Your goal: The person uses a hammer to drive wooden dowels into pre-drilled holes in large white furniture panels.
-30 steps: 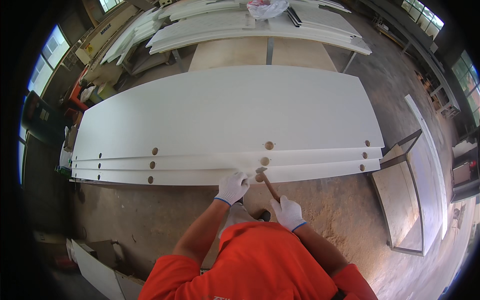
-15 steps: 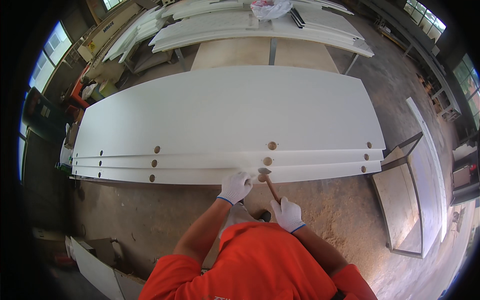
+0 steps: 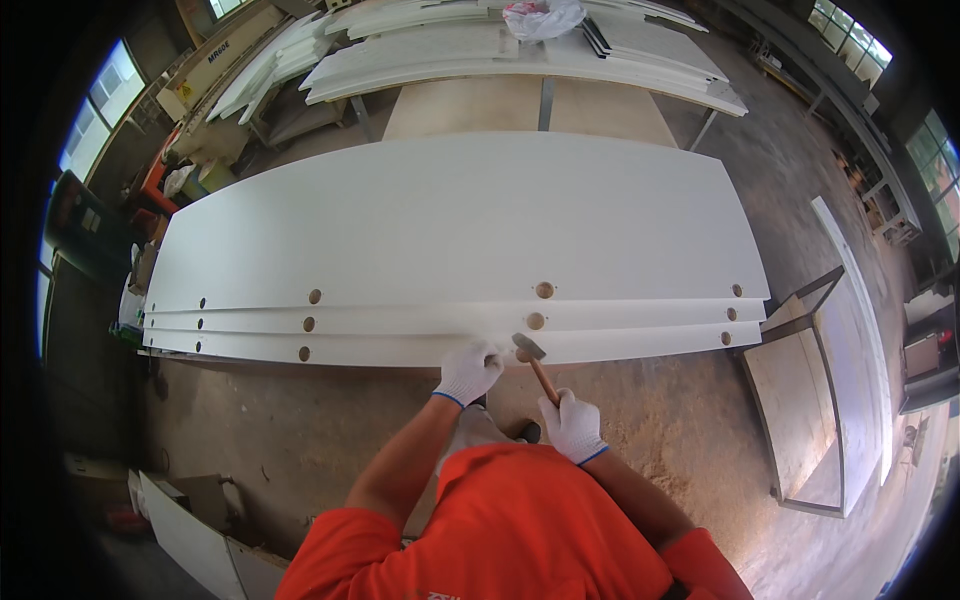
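Note:
In my right hand [image 3: 574, 424], gloved in white, is a hammer [image 3: 543, 379] with a wooden handle and a dark metal head. The hammer head is over the front edge of the lowest white board [image 3: 420, 351], partly covering a round hole there. My left hand [image 3: 469, 374], also gloved, rests closed at that edge just left of the hammer head. What its fingers hold, if anything, is hidden. Further boards lie stacked on this one in steps, the large white top panel [image 3: 450, 220] furthest back. Each front strip has several round holes [image 3: 544, 290].
Beyond, a table [image 3: 546, 100] carries more white boards and a plastic bag [image 3: 543, 18]. A metal-framed stand [image 3: 800, 400] with a long white strip leans at the right. Sawdust [image 3: 655, 480] lies on the floor; a white panel [image 3: 195, 535] stands at lower left.
The hammer head has turned and shifted slightly left and up above the board edge. Both hands stay almost where they were.

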A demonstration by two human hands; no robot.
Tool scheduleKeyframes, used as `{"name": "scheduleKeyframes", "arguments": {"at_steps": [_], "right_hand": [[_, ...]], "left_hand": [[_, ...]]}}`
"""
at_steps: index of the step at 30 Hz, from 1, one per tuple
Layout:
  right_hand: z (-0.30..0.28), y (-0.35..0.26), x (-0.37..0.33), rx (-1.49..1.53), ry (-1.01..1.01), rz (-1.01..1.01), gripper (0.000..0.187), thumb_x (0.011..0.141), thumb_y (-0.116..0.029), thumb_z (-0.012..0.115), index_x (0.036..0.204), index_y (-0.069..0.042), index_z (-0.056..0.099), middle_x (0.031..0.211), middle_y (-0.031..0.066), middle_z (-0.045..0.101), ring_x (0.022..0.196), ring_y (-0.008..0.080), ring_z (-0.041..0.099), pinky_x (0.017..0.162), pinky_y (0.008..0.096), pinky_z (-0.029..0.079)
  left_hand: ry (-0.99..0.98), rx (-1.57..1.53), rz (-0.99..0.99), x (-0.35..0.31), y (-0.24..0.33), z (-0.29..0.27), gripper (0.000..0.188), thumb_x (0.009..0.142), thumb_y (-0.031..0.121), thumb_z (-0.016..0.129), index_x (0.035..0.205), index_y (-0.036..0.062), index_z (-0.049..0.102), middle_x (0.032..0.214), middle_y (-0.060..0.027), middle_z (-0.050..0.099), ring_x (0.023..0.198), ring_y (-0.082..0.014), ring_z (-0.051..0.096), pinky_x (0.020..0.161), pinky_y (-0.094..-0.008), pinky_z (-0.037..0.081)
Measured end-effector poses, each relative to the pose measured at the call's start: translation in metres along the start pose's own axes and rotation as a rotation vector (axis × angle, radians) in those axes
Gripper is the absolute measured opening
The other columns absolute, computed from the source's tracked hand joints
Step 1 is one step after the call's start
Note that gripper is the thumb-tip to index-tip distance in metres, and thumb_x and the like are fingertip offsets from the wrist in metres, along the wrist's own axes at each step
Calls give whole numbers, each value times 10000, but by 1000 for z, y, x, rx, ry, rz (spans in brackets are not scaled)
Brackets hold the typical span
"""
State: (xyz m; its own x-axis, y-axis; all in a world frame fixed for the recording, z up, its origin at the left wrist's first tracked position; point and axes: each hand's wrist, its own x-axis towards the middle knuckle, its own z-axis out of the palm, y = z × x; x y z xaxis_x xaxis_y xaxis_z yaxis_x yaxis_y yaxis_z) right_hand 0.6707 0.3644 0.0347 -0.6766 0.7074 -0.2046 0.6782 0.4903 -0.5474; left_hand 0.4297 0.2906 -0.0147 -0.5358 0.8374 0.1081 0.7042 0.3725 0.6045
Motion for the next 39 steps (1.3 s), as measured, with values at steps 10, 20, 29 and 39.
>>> {"name": "scheduleKeyframes", "arguments": {"at_steps": [10,20,29,39], "right_hand": [[8,16,11,-183,-194,127,512,1040,-513,507,988,-18,628,858,261,732,854,462,727,772,569,560],[-15,36,0,150,67,296,522,1048,-519,496,991,-11,602,899,309,713,901,518,691,812,607,522],[-34,30,15,140,78,263,506,1059,-496,485,966,-12,603,888,312,702,907,520,678,803,612,510],[-36,18,32,67,89,190,528,1071,-495,452,972,-1,607,846,305,705,858,500,698,788,603,531]], "left_hand": [[208,-248,-128,4,1,11,103,876,200,708,925,117,745,825,-135,721,795,-355,718,701,-452,567],[90,-11,218,71,62,11,90,912,205,694,893,121,722,903,-123,712,799,-370,692,679,-477,544],[-37,34,193,80,63,24,118,925,254,681,906,151,735,938,-104,696,837,-377,693,717,-509,552],[69,46,254,76,56,31,56,891,215,704,869,165,717,927,-72,705,778,-344,697,655,-481,551]]}}
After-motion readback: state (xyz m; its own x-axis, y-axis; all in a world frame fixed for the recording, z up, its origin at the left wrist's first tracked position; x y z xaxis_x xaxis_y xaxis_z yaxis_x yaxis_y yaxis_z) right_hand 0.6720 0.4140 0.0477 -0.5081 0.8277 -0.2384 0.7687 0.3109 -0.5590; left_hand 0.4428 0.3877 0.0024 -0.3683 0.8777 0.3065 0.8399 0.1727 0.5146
